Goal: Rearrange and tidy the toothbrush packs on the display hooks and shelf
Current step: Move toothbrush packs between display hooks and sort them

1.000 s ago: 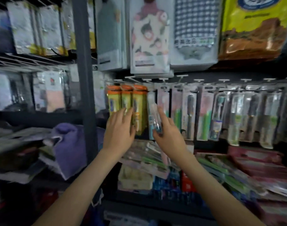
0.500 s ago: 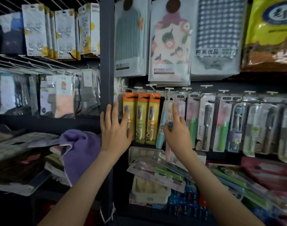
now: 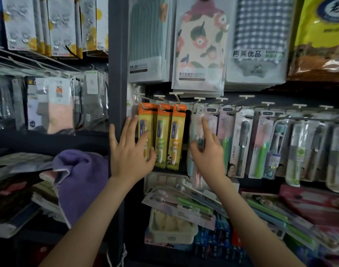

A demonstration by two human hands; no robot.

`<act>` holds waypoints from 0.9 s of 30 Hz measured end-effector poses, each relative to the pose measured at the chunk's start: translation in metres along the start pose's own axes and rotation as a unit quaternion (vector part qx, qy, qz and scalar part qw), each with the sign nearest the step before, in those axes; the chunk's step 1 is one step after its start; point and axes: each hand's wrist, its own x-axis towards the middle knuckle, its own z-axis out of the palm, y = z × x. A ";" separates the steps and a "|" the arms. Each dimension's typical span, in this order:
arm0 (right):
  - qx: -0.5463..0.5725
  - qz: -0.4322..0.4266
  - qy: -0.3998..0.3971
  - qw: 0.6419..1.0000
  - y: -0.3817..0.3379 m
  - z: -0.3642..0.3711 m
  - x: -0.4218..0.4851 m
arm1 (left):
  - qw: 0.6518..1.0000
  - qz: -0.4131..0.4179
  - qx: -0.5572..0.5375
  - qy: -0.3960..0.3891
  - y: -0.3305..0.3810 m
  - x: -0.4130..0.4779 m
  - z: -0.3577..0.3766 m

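Note:
Three orange-carded children's toothbrush packs (image 3: 161, 135) hang side by side from hooks. My left hand (image 3: 130, 151) lies flat with spread fingers against the leftmost orange pack. To their right hangs a clear pack with pink and blue brushes (image 3: 195, 132). My right hand (image 3: 208, 151) holds that pack, thumb and curled fingers around its middle, index finger pointing up along it. More toothbrush packs (image 3: 241, 143) hang in a row further right. Several loose toothbrush packs (image 3: 184, 203) lie slanted on the shelf below.
A dark upright post (image 3: 116, 74) stands just left of my left hand. Packaged towels (image 3: 199, 45) hang above the hooks. A purple cloth (image 3: 82, 180) lies on the left shelf. A white tub (image 3: 170, 226) sits under the loose packs.
Both hands have risen a little along the hanging packs. My left hand's fingers have spread wider over the orange packs. My right index finger now points further up the clear pack.

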 end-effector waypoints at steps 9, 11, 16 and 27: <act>-0.045 0.030 -0.014 0.998 0.004 0.017 0.012 | 1.000 0.011 0.019 -0.016 0.002 -0.001 -0.001; -0.082 0.019 -0.018 0.996 0.008 0.023 0.014 | 1.000 0.012 0.017 -0.016 0.002 -0.001 -0.001; -0.129 -0.013 -0.044 0.991 0.019 0.030 0.015 | 1.000 0.018 0.008 -0.013 0.000 -0.002 0.000; -0.131 -0.002 -0.075 0.989 0.078 -0.029 -0.004 | 0.997 0.014 -0.067 0.024 0.072 -0.018 0.009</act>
